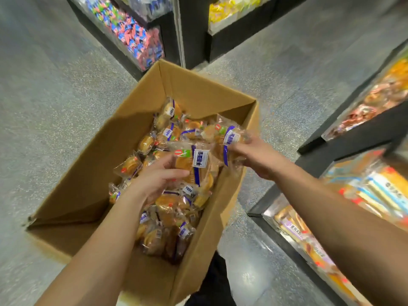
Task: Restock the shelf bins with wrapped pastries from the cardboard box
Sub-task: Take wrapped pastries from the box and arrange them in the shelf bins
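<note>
Down at the near edge, both bare forearms reached forward over the open cardboard box (92,164), which sat on the speckled grey floor (44,107). The left hand (154,177) was inside the box, fingers curled round a wrapped pastry (194,164) with a white label and blue stripe, held just above the heap. And over on the right, the right hand (254,155) pinched a second wrapped pastry (229,138) at the box's right rim, thumb and fingers clamped on the clear wrapper. The two packets were touching, side by side. Beneath them, the loose pile of pastries (167,217) filled the right half of the box, the left half showing bare cardboard. To the right stood shelf bins (375,191) holding colourful packets, blurred. Further off, beyond the box's far corner, a dark shelf unit (136,34) held blue and red wrapped sweets, and another bin (231,12) showed yellow packets.
</note>
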Motion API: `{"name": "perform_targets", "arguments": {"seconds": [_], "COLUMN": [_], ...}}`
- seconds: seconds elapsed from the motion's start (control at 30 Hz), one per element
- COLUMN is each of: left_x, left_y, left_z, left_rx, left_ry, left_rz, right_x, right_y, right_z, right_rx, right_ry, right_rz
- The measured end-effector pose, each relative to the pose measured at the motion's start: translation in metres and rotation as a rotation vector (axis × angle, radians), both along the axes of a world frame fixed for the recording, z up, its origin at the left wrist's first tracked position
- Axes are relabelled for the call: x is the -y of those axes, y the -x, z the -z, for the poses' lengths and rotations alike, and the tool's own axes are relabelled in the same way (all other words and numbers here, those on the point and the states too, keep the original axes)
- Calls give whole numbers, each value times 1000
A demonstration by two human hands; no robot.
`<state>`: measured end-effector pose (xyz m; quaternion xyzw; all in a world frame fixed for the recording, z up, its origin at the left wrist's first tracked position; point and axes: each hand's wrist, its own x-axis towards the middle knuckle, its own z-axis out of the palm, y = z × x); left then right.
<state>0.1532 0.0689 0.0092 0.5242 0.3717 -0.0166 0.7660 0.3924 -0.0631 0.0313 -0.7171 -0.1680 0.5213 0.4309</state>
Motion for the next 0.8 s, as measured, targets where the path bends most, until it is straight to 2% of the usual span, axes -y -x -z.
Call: {"name": "perform_targets", "arguments": {"seconds": [0.13, 0.3, 0.5, 0.67, 0.8], "left_x": [56, 163, 325, 464, 567], "left_y": [-40, -99, -140, -153, -158], "left_z": [-55, -100, -137, -154, -167], "left_rx": [101, 186, 268, 307, 325], "left_ry": [-44, -96, -15, 52, 12], "left_rz": [188, 371, 644, 917, 1118], "right_x": [101, 251, 443, 591, 690], "right_y": [-17, -17, 9, 50, 87], "right_z": [-50, -108, -132, -145, -156], "right_rx": [-38, -23, -48, 37, 81], "right_ry": [-131, -281, -378, -461, -568], "right_rz": [80, 357, 653, 831, 949]}}
